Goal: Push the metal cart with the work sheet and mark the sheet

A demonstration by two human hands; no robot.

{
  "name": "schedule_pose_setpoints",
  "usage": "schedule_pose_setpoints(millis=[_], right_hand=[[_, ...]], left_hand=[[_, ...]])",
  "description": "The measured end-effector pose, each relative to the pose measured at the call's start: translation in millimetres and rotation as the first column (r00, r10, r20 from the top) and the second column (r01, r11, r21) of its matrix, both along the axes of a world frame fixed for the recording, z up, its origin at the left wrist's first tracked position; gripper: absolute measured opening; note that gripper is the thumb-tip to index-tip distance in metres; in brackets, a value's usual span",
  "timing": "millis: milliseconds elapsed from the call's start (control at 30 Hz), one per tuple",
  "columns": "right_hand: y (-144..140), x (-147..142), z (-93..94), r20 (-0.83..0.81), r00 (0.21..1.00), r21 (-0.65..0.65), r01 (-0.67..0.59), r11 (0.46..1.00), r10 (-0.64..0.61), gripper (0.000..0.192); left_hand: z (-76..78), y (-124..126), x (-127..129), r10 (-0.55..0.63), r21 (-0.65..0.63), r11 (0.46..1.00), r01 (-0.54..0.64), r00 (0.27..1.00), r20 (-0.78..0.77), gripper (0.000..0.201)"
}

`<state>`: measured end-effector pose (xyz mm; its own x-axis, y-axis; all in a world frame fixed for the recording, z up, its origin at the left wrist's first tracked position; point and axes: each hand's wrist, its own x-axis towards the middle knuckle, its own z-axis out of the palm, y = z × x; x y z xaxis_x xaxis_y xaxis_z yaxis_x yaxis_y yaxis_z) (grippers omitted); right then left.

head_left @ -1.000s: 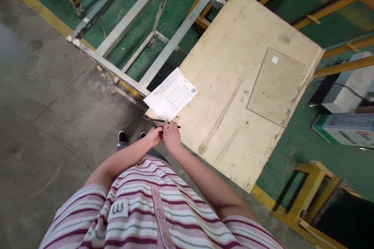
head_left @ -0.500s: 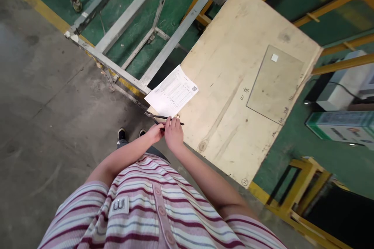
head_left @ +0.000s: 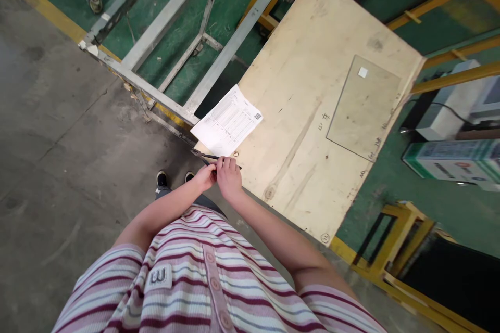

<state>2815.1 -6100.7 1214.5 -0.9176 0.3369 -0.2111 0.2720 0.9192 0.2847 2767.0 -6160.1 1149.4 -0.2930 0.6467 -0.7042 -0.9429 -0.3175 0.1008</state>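
Both my hands are together at the near left corner of a plywood board [head_left: 289, 140]. Between them is a pair of dark, long-handled pliers [head_left: 198, 153], its head pointing left past the board's corner. My left hand [head_left: 205, 177] is closed around one handle. My right hand [head_left: 229, 178] has its fingers curled over the other handle, whose tip sticks out to the right. Just beyond the hands, a printed paper sheet [head_left: 227, 120] lies on the board. The fingers partly hide the handles.
A grey metal frame [head_left: 156, 26] stands left of the board. On the board lies a thin rectangular glass-like pane [head_left: 359, 109] with a white sticker [head_left: 363, 72]. Yellow racks [head_left: 390, 250] and a green-and-white box [head_left: 449, 161] are to the right.
The view has shifted slightly, so the board, frame and sheet appear a little further left and up. Both hands keep their hold on the pliers.
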Motion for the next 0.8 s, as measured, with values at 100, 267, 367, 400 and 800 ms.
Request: schedule_pose_setpoints(millis=[100, 267, 367, 400, 800], right_hand=[[0.6, -0.4, -1.7, -0.001, 1.0, 0.002, -0.008, 1.0, 0.008, 0.052], [1.6, -1.5, -4.0, -0.015, 0.999, 0.04, -0.047, 0.998, 0.048, 0.05], [1.6, -0.6, -5.3, -0.044, 0.995, 0.124, -0.082, 0.989, 0.088, 0.044], [1.6, -0.2, -5.5, -0.054, 0.993, 0.155, -0.095, 0.983, 0.105, 0.043], [1.9, -5.7, 1.1, -0.059, 0.984, 0.21, -0.15, 0.966, 0.165, 0.035]], left_hand=[[-3.1, -0.1, 1.2, 0.016, 0.025, 1.0, -0.016, 1.0, -0.006, 0.022], [-3.4, -0.7, 1.0, 0.012, 0.048, 0.999, -0.012, 1.0, 0.01, 0.019], [-2.5, 0.0, 0.5, 0.013, 0.04, 0.999, -0.014, 1.0, 0.024, 0.02], [-2.2, 0.4, 0.4, 0.014, 0.037, 0.999, -0.015, 0.999, 0.029, 0.02], [12.4, 1.1, -4.3, 0.035, 0.011, 0.999, -0.036, 0.996, 0.086, 0.011]])
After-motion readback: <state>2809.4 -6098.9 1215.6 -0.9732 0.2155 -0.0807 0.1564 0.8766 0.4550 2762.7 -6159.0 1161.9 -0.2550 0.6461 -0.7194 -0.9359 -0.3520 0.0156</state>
